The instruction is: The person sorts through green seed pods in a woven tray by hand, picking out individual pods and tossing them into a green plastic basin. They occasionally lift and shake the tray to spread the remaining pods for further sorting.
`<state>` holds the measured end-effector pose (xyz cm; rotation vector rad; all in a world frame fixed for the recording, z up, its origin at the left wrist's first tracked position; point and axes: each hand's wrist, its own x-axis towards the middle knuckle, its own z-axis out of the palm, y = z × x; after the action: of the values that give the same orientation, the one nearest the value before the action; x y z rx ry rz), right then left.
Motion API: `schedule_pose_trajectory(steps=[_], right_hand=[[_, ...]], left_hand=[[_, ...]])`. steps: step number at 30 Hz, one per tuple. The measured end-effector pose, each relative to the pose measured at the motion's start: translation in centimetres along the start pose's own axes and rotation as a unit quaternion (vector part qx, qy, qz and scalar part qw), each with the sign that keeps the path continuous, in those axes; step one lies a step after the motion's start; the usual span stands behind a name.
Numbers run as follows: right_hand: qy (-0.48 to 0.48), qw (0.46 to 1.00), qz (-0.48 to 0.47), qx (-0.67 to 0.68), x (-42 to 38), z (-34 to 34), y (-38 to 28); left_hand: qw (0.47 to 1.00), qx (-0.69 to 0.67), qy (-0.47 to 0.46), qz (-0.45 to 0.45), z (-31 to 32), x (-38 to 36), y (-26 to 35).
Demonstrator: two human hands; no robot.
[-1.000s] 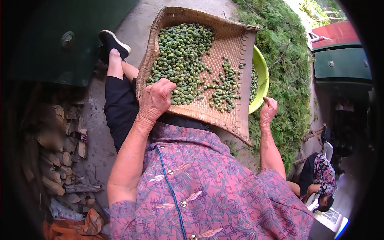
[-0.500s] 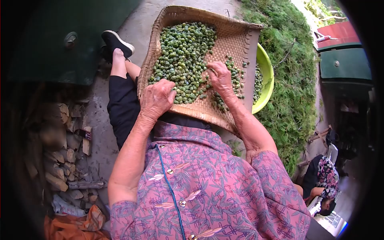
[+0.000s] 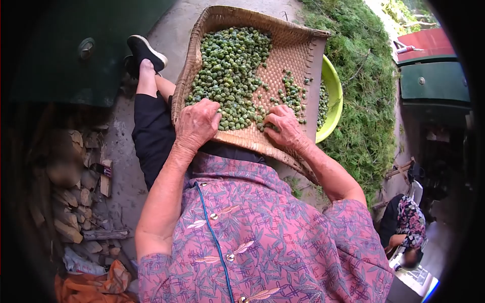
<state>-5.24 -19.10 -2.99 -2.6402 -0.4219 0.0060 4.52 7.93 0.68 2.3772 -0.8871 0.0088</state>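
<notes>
1. While the basket is lying across our lap, green fruits are lying heaped on its left.
2. We are curling our left hand over its near-left corner, grip hidden.
3. We are bending our right hand over loose fruits; whether it's pinching any, we cannot tell.

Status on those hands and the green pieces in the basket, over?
Left hand curled at near edge of basket. Right hand at loose green pieces. Green heap beyond left hand. Nothing visibly in the way.
</notes>
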Motion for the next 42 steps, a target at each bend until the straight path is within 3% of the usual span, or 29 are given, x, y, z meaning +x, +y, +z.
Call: schedule_pose_trajectory(steps=[8,14,16,20,22,24,26,30,32,34,36,40,42], right_hand=[[0.137,0.983,0.109,-0.058,3.5,-0.2,2.7],[0.053,0.998,-0.008,0.041,4.8,3.8,-1.5],[0.033,0.998,-0.002,0.056,3.6,3.3,-2.2],[-0.024,0.999,-0.034,0.030,1.7,0.6,-1.3],[-0.039,0.997,-0.005,-0.063,1.5,0.0,0.1],[0.014,0.994,0.062,-0.088,2.1,-0.4,1.3],[0.127,0.977,0.056,-0.162,3.2,0.3,2.2],[0.122,0.992,0.028,-0.018,5.2,2.1,0.0],[0.087,0.995,-0.021,-0.034,5.6,3.3,-0.6],[0.055,0.998,-0.009,-0.027,5.3,3.7,-0.1],[0.128,0.990,-0.021,-0.056,4.8,3.2,1.5],[0.159,0.965,0.128,-0.163,3.4,1.2,3.8],[0.178,0.965,0.133,-0.143,3.4,0.9,3.5]], left_hand=[[1.000,0.004,0.005,0.000,0.1,0.0,0.0],[1.000,0.012,-0.011,-0.007,-0.1,0.0,0.1],[1.000,0.012,-0.008,-0.007,-0.1,0.0,0.0],[1.000,0.014,-0.006,-0.002,0.1,0.0,0.0],[1.000,0.010,-0.003,0.000,0.1,0.0,0.0],[1.000,0.010,0.000,0.001,0.0,0.0,0.0],[1.000,0.012,-0.001,0.002,0.1,-0.1,-0.1],[1.000,0.017,-0.003,0.002,0.1,0.0,-0.1],[1.000,0.023,-0.006,0.000,0.1,0.0,0.0],[1.000,0.019,-0.003,0.003,0.3,-0.1,-0.1],[1.000,0.016,0.003,0.003,0.1,-0.2,-0.3],[1.000,0.014,0.000,-0.009,0.3,0.0,-0.1],[1.000,0.017,0.002,-0.004,0.2,0.0,-0.1]])
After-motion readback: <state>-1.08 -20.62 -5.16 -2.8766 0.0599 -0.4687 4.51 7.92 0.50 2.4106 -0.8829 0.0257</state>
